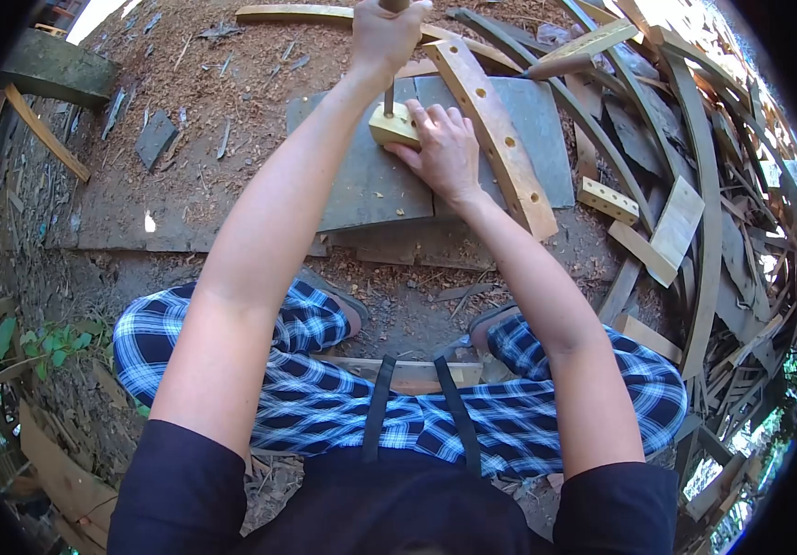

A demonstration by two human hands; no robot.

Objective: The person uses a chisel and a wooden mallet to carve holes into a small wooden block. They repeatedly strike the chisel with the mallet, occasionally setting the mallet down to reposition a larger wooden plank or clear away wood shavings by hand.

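My left hand (389, 39) is wrapped round the handle of an upright tool (389, 97) at the top of the view. The tool's thin metal shaft runs down to a small yellowish wooden block (386, 132), its tip at the block's top face near the left end. The block lies on a flat grey board (361, 180). My right hand (447, 153) grips the block's right part, fingers over the top and thumb along the near side. Just right of that hand, a long wooden beam (496, 134) with several round holes lies slanting across the board.
Another holed block (608, 201) lies to the right, beside pale offcuts (678, 227) and a heap of long curved strips (699, 185). A concrete block (61, 69) stands at the upper left. Wood chips (204, 83) cover the ground behind the board.
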